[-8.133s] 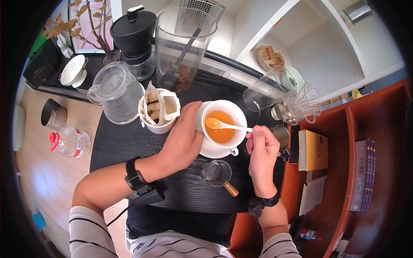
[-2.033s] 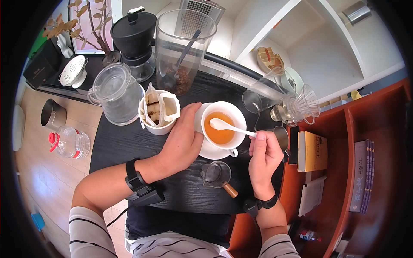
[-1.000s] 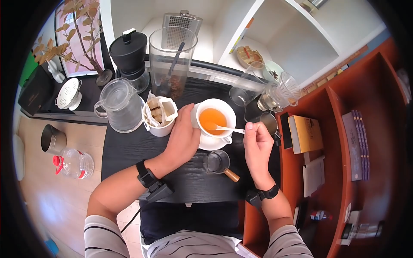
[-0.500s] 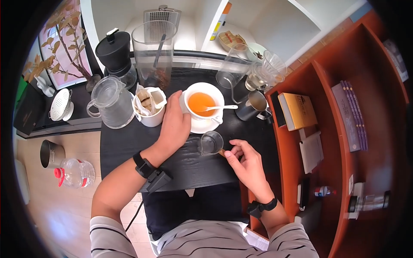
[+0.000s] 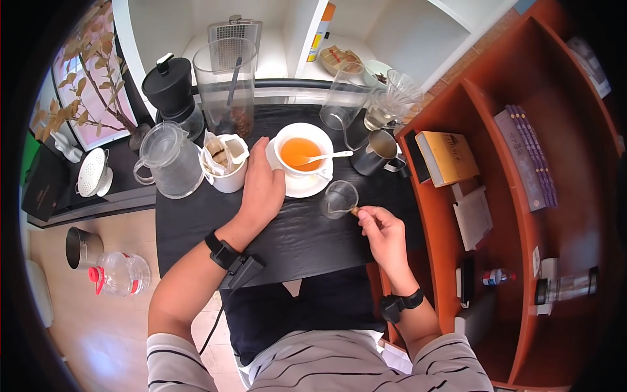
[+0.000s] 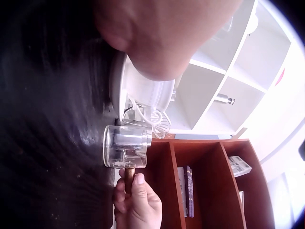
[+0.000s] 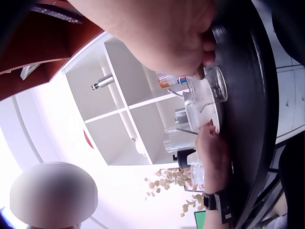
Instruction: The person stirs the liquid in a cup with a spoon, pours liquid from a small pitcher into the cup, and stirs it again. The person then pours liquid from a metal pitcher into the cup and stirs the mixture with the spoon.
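My right hand (image 5: 386, 240) grips the wooden handle (image 6: 129, 180) of a small clear glass pitcher (image 5: 341, 200), thumb on top. The pitcher is close over the black table, just right of a white saucer (image 5: 307, 189). On that saucer stands a white cup (image 5: 312, 132) of amber liquid. A white spoon (image 5: 333, 156) leans in the cup, its handle across the rim. My left hand (image 5: 260, 189) lies at the saucer's left edge with fingers extended, between it and a white mug (image 5: 225, 181) holding a paper drip bag (image 5: 215, 153).
Left of the mug stands a lidded glass jug (image 5: 168, 160), with a black grinder (image 5: 168, 88) and a tall glass vessel (image 5: 225, 85) behind. A metal pitcher (image 5: 373, 153) and glass dripper (image 5: 400, 91) stand right. A red-brown bookshelf (image 5: 473, 91) borders the table's right.
My right hand has let go of the spoon, leaving it in the cup, and taken the glass pitcher by its handle, shifting it right and forward. The left hand stays by the saucer.
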The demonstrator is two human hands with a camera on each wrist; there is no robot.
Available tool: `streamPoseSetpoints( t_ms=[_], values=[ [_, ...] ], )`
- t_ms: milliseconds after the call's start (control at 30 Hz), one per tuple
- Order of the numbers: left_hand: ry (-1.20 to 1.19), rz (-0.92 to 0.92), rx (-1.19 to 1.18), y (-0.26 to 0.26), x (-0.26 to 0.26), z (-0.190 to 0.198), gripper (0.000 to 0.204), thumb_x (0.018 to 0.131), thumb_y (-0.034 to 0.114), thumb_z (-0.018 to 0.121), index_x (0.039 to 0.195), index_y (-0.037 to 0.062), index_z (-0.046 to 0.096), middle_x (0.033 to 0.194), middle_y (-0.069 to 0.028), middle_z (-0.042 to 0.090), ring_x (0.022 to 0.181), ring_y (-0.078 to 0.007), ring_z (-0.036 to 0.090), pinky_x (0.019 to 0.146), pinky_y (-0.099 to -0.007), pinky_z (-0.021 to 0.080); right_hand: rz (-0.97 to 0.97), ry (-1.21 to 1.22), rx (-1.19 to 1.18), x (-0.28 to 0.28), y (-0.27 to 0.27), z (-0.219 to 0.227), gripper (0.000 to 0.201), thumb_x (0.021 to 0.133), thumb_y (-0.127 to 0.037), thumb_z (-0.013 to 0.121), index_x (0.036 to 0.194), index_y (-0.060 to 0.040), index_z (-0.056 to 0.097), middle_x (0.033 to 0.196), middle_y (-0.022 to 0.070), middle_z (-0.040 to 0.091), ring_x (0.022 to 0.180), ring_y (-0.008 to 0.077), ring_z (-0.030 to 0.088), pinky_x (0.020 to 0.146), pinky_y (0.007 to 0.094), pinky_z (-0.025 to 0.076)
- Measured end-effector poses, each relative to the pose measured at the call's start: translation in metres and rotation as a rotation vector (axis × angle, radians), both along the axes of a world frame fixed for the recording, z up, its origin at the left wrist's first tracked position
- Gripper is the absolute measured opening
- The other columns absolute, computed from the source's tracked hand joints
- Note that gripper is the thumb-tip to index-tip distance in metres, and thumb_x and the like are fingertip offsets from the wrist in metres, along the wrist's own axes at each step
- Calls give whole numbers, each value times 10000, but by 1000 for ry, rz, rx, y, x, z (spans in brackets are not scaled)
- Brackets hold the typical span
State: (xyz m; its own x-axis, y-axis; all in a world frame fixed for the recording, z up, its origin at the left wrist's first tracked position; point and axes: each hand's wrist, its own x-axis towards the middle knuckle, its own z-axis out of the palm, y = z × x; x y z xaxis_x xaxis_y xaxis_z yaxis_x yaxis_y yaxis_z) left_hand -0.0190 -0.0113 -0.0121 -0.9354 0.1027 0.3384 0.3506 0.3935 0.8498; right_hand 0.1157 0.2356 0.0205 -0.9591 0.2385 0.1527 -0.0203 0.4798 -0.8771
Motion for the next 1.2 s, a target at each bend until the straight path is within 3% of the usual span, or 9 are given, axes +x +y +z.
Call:
streamPoseSetpoints(
  t_ms=[133,400,500,567,700,800,900,1133,1200],
  values=[
    [36,50,2,2,-1,-7,661,894,-3,472,1543,-91,381,1508,-317,510,1402,-460,479,1230,-490,353,-95,22,56,-10,16,-10,254,1068,-199,718,1108,45,774,847,30,722,709,69,627,654,237,512],
    [25,21,5,0,1,0,657,895,-19,469,1536,-116,366,1517,-340,488,1427,-477,468,1242,-493,342,-124,101,112,-34,19,-13,209,1038,-182,747,1049,25,781,771,62,681,639,101,604,608,282,494],
    [11,7,-1,-1,1,1,648,901,-31,468,1530,-133,352,1521,-369,465,1444,-506,455,1250,-508,334,-114,102,163,-37,19,-9,214,1019,-173,765,1080,32,764,807,87,686,656,139,624,625,310,515],
    [14,11,0,0,1,1,646,902,-31,467,1529,-132,353,1520,-368,466,1443,-506,456,1250,-509,333,-176,301,346,-34,18,3,239,1002,-163,780,1119,40,729,877,116,683,687,179,639,650,340,535],
    [9,11,4,1,2,2,643,901,-36,466,1527,-131,357,1513,-366,471,1434,-506,462,1245,-513,335,-338,348,464,-42,40,21,311,1005,-121,759,1251,40,656,1059,160,663,809,232,656,759,386,557],
    [13,8,-3,0,2,1,646,900,-39,465,1529,-131,354,1512,-367,471,1433,-505,463,1243,-515,335,-287,419,580,-66,64,18,363,1038,-146,720,1342,38,648,1123,169,680,837,244,677,782,389,564],
    [7,8,-2,0,2,3,651,900,-38,465,1533,-132,348,1512,-370,469,1436,-503,462,1245,-513,334,-170,314,440,-82,76,15,295,1051,-144,703,1288,31,685,1072,161,704,848,241,695,781,373,565],
    [-13,6,3,0,4,3,663,898,-31,467,1540,-133,337,1516,-374,462,1442,-508,454,1247,-514,332,-146,224,252,-90,89,12,218,1050,-137,712,1184,33,733,941,122,717,773,175,698,728,329,564],
    [-18,4,2,0,3,4,663,899,-30,469,1540,-133,336,1516,-374,461,1441,-509,455,1247,-515,332,-177,246,292,-90,94,10,235,1065,-158,706,1204,30,730,903,40,710,763,98,657,717,274,548]
  ],
)
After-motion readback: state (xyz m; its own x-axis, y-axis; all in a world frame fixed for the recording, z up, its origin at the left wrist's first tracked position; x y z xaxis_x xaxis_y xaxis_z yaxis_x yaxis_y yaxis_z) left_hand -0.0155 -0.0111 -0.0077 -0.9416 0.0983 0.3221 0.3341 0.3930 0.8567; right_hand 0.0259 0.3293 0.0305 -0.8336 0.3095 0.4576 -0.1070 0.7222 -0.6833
